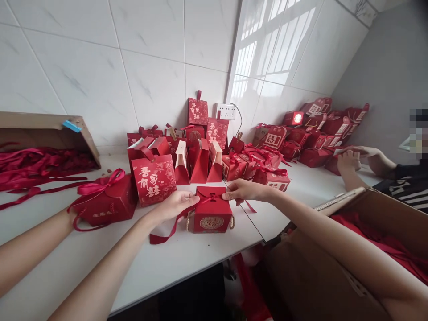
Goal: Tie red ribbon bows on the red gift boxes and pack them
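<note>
A small red gift box (209, 228) with a gold round emblem and rope handles stands upright near the table's front edge. Across its top runs a red ribbon (213, 197), crossed or knotted in the middle. My left hand (175, 206) pinches the ribbon at the box's left side, and a loose tail (163, 238) hangs below it onto the table. On the other side, my right hand (245, 190) grips the ribbon between thumb and fingers. Its short end shows beneath that hand.
At left, another person's arm (36, 245) reaches behind a bowed red box (110, 205). Several red boxes (154, 180) stand behind. Cardboard boxes of ribbon (43, 160) flank the table (187, 258). Another person's hands (349, 160) work at far right.
</note>
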### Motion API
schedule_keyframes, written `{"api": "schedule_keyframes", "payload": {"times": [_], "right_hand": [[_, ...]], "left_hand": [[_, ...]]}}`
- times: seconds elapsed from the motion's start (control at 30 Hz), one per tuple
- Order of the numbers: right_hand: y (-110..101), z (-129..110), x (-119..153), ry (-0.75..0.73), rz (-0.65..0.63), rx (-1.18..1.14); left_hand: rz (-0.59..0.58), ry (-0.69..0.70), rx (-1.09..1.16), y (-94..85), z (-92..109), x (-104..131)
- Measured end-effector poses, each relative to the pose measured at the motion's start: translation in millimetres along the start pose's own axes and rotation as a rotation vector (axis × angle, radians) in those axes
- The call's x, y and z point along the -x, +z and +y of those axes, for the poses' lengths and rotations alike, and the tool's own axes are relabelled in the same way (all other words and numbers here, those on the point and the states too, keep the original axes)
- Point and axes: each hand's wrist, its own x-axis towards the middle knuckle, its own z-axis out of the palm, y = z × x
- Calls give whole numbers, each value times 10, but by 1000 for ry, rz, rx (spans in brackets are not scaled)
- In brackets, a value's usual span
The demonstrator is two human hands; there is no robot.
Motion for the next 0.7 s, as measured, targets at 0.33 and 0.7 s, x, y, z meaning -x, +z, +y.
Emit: {"api": "schedule_keyframes", "payload": {"times": [0.33, 0.7], "right_hand": [[-42, -50, 81, -19, -25, 3], [-32, -81, 124, -75, -156, -122]], "left_hand": [[-38, 90, 7, -29, -65, -4], [-27, 56, 146, 103, -49, 43]]}}
